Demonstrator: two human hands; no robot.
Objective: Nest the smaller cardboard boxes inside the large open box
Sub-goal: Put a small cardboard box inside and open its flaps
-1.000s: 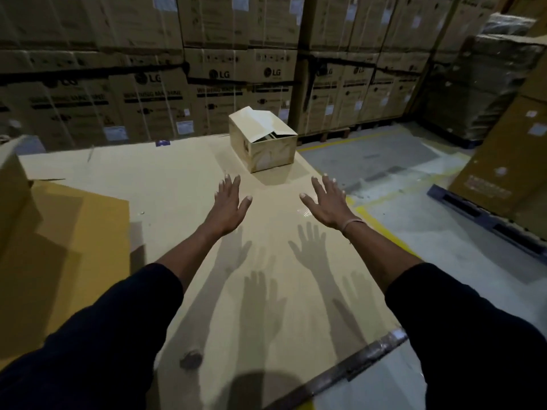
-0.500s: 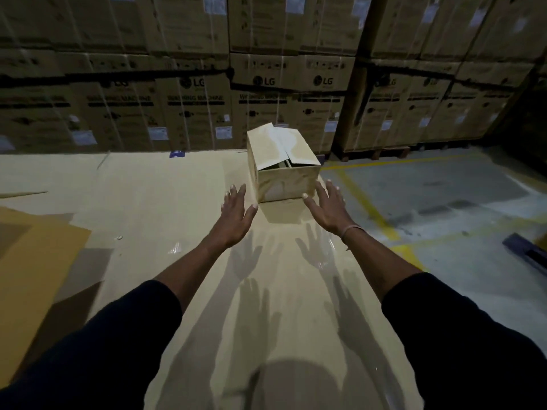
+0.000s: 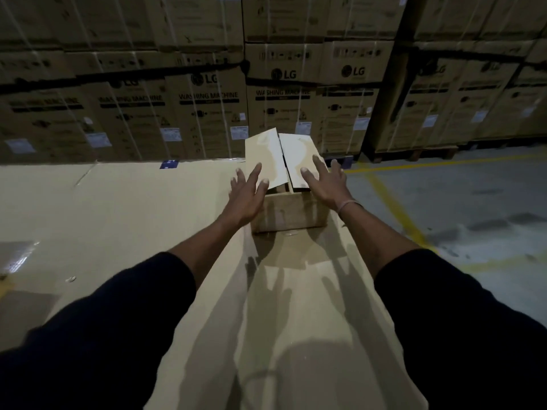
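A small cardboard box stands on a flat cardboard sheet spread over the floor. Its two pale top flaps lie loosely folded over, with a gap at the near edge. My left hand reaches its left side, fingers spread, thumb at the left flap's corner. My right hand hovers over the right flap, fingers apart, wrist wearing a thin band. Neither hand has closed on the box. No large open box is in view.
A wall of stacked washing-machine cartons rises just behind the box. Grey concrete floor with yellow lines lies to the right. A wooden pallet sits under the cartons at the right.
I have moved closer to the small box. Both hands have travelled forward from short of it to its top and sides.
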